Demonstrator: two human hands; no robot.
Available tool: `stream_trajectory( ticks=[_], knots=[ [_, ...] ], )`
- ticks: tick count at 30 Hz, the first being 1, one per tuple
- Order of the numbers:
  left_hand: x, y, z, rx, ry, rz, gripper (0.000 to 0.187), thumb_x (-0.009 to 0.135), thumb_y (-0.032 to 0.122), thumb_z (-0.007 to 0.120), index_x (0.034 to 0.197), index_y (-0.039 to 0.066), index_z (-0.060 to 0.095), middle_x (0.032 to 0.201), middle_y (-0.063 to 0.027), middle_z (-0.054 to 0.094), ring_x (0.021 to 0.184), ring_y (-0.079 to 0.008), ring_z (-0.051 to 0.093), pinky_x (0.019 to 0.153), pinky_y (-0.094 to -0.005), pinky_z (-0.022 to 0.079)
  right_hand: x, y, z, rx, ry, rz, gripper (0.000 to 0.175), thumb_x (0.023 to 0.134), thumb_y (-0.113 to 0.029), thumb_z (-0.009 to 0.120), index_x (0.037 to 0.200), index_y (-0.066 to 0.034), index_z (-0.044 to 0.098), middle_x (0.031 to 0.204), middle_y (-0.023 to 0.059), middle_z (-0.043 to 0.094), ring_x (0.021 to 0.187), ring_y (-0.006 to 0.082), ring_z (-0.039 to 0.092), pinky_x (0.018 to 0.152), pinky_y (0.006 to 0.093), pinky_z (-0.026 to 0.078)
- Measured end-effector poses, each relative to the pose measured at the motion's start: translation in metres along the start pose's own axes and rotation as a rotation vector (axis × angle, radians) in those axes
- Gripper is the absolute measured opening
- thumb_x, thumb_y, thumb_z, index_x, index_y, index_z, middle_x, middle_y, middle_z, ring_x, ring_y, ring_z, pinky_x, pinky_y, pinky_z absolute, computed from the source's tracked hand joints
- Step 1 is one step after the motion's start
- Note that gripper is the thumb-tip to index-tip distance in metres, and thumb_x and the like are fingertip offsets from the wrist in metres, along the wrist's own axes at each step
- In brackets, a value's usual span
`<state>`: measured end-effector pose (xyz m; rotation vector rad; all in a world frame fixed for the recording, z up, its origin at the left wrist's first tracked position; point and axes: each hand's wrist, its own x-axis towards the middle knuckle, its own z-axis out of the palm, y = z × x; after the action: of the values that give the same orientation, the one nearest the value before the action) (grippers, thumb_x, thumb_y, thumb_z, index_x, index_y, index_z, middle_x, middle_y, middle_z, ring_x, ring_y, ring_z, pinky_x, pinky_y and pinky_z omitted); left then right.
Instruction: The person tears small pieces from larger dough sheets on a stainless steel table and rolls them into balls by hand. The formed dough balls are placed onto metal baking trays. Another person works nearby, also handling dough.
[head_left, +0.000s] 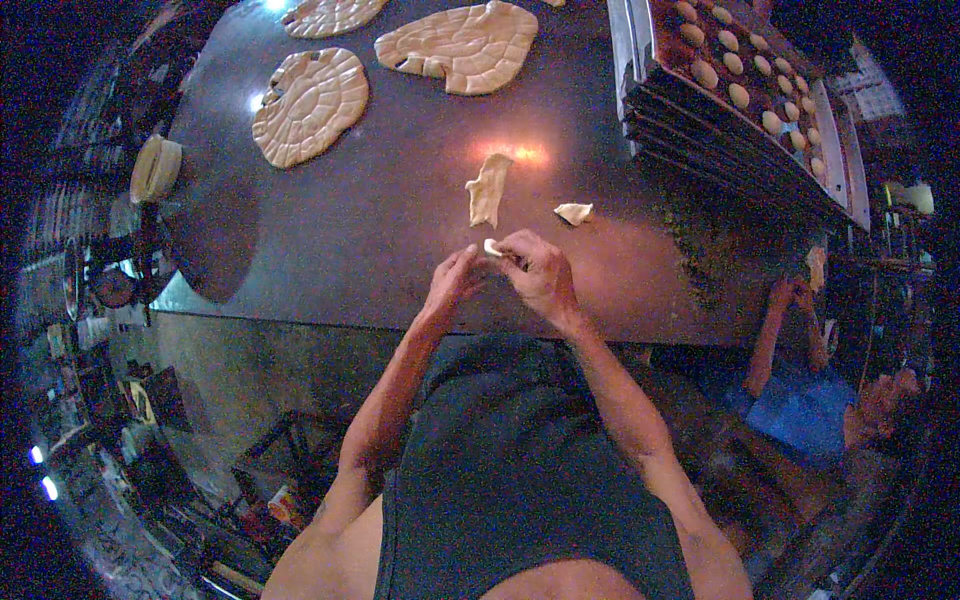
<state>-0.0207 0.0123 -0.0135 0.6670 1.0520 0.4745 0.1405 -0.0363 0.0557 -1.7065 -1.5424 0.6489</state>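
My right hand (541, 276) pinches a small pale piece of dough (493, 247) between thumb and fingers, just above the table near its front edge. Close beside it on the left, my left hand (453, 281) has its fingers extended and appears to hold nothing. Beyond the hands a ragged strip of dough (489, 191) lies on the dark worktable (360, 225). To its right sits a smaller dough scrap (575, 214).
Large scored dough sheets (315, 109) (469, 49) lie at the far side. Stacked trays (739, 139) at the right carry several dough balls (739, 95). A round pale container (157, 169) stands at the left edge. Another person in a blue shirt (799, 412) works at the right.
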Motion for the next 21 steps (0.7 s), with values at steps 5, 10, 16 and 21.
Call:
stream_trajectory(
  ticks=[5,10,16,21],
  knots=[
    [-0.002,0.003,0.014,-0.637,-0.256,-0.215,0.042,0.096,0.038,0.052,0.120,0.003,0.054,0.107,-0.0085,0.061,0.100,-0.0218,0.059,0.089,-0.0359,0.050,-0.018,-0.008,-0.001,0.190,0.074,0.306,0.021,0.085,-0.019,0.070,0.100,-0.0050,0.070,0.097,0.0116,0.071,0.082,0.0214,0.068,0.072,0.0330,0.053],
    [-0.008,0.004,0.034,-0.250,-0.176,0.199,0.039,0.096,0.026,0.057,0.124,0.000,0.054,0.114,-0.0098,0.062,0.100,-0.0168,0.060,0.085,-0.0299,0.051,-0.023,0.005,-0.002,0.269,0.225,0.352,0.029,0.087,-0.016,0.068,0.112,-0.0029,0.065,0.104,0.0101,0.069,0.086,0.0170,0.067,0.077,0.0296,0.053],
    [-0.012,0.018,0.053,0.077,-0.040,0.292,0.039,0.093,0.025,0.063,0.120,-0.003,0.058,0.104,-0.0070,0.067,0.090,-0.0127,0.063,0.079,-0.0253,0.050,-0.021,0.029,0.000,0.807,0.186,0.483,0.026,0.088,-0.013,0.067,0.111,-0.0009,0.066,0.105,0.0072,0.067,0.085,0.0150,0.066,0.078,0.0272,0.052],
    [-0.007,0.028,0.057,0.158,0.185,0.311,0.037,0.093,0.036,0.062,0.088,-0.001,0.067,0.076,-0.0033,0.065,0.065,-0.0084,0.058,0.057,-0.0241,0.045,-0.025,0.034,0.006,0.538,0.091,0.504,0.019,0.086,-0.011,0.069,0.102,-0.0007,0.070,0.092,0.0065,0.071,0.083,0.0127,0.065,0.077,0.0282,0.052]
  ],
)
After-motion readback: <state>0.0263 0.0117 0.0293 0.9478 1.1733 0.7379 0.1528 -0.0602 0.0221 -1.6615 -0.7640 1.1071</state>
